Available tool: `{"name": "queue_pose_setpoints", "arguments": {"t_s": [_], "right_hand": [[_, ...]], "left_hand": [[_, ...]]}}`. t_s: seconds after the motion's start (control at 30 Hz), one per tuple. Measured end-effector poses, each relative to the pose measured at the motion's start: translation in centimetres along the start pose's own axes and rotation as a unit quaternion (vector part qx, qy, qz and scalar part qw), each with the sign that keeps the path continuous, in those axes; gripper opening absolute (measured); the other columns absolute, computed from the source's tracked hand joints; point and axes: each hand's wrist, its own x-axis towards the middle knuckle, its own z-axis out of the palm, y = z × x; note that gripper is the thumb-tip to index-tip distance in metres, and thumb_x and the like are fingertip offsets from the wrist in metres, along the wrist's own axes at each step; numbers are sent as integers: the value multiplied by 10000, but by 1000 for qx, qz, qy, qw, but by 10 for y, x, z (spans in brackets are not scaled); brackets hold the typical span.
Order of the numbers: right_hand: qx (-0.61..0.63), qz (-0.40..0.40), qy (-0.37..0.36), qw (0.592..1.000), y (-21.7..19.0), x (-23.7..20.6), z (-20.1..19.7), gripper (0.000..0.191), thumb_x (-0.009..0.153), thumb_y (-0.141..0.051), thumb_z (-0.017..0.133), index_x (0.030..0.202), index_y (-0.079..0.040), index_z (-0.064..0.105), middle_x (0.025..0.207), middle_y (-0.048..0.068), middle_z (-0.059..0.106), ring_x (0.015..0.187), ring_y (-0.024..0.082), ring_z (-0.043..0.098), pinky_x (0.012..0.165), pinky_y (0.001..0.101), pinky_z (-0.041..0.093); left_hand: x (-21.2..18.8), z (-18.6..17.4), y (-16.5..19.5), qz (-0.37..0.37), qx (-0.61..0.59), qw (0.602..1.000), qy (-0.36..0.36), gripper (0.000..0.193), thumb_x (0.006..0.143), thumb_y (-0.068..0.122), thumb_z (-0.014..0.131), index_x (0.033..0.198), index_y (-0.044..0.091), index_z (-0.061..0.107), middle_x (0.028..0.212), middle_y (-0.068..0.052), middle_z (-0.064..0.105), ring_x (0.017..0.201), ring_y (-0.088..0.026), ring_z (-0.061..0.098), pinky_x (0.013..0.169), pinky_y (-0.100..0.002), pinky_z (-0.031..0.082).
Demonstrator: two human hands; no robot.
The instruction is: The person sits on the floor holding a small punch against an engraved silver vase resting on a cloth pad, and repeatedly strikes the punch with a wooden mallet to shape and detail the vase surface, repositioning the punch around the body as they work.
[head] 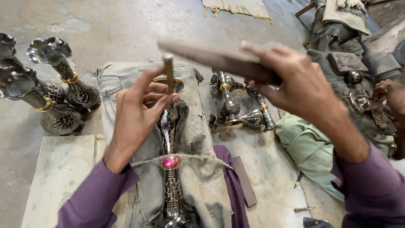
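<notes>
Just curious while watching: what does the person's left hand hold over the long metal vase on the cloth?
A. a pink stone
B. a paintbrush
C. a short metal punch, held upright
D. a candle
C: the left hand pinches a short metal punch upright above the vase, while the right hand lifts a flat bar.

You sit over a bare, stained concrete floor [126,25] in flat, even light. A frayed mat [236,7] lies at its far edge, a pale wooden board [59,173] near your left, and crumpled green cloth [308,147] to your right.
</notes>
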Motion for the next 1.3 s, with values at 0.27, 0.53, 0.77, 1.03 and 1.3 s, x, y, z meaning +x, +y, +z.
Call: {"name": "queue_pose_setpoints", "arguments": {"t_s": [0.27, 0.53, 0.77, 1.03, 1.3], "right_hand": [[25, 40, -121, 992, -2, -36, 45, 751, 773, -214, 799, 1484, -208, 556, 1048, 126, 674, 769, 219, 655, 635, 359, 610], [115, 85, 94, 985, 13, -51, 32, 708, 891, -55, 761, 1540, -178, 506, 1170, 130, 663, 949, 194, 689, 809, 346, 614], [91, 65, 96, 989, 10, -41, 17, 763, 878, -19, 741, 1583, -180, 500, 1109, 105, 694, 873, 202, 698, 795, 331, 616], [61, 34, 43, 997, 8, -20, 9, 731, 856, -54, 775, 1537, -188, 548, 1174, 103, 725, 854, 199, 720, 779, 335, 636], [53, -15, 99, 994, -9, 4, -14, 737, 823, -21, 759, 1518, -119, 531, 1090, 121, 700, 786, 201, 664, 689, 358, 564]], "left_hand": [[27, -11, 10, 30, 70, 985, -153, 520, 898, 80, 704, 1399, 179, 605, 973, -90, 806, 829, -174, 806, 747, -341, 685], [29, -16, 13, 65, 75, 977, -191, 517, 920, 70, 676, 1419, 161, 578, 984, -78, 801, 874, -173, 807, 765, -357, 677], [26, -12, 14, 63, 105, 978, -168, 466, 941, 54, 654, 1390, 175, 611, 1003, -76, 805, 828, -171, 806, 749, -355, 679], [12, -10, 19, 45, 65, 993, -83, 467, 899, 107, 737, 1350, 118, 615, 964, -115, 795, 842, -203, 810, 701, -377, 671], [-4, -2, 13, -8, 76, 997, -7, 461, 959, 202, 734, 1386, 170, 562, 1013, -106, 795, 848, -216, 809, 557, -345, 653]]}}
